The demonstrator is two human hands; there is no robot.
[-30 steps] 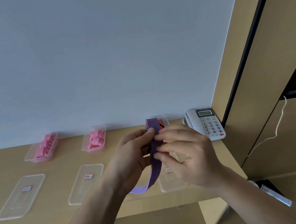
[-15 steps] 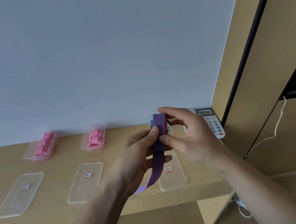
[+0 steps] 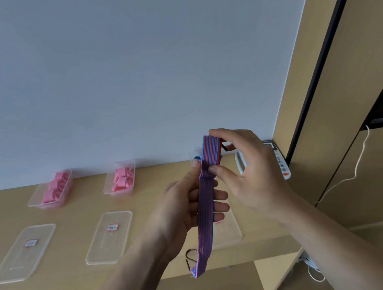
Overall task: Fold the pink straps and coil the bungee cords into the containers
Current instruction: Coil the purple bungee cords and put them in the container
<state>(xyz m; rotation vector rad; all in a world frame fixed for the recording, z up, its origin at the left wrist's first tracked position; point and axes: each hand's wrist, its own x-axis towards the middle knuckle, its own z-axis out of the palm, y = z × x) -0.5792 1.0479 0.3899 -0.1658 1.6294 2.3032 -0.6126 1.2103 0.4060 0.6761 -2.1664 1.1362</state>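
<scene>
A flat red-and-blue striped bungee cord hangs in front of me above the wooden shelf. My left hand pinches it at mid-length with thumb and fingers. My right hand pinches the folded upper loop, with a black hook end showing by its fingers. The cord's lower end, with a thin metal hook, dangles past the shelf's front edge. Two clear containers at the back hold folded pink straps. A third clear container stands behind the cord, mostly hidden.
Three clear lids lie flat on the shelf: left, middle, and one partly under my hands. A white desk phone sits at the back right beside a wooden cabinet. A white cable hangs on the cabinet.
My right hand has lifted the folded top of the cord higher and to the right. More cord hangs below my left hand, and its metal hook has come into sight.
</scene>
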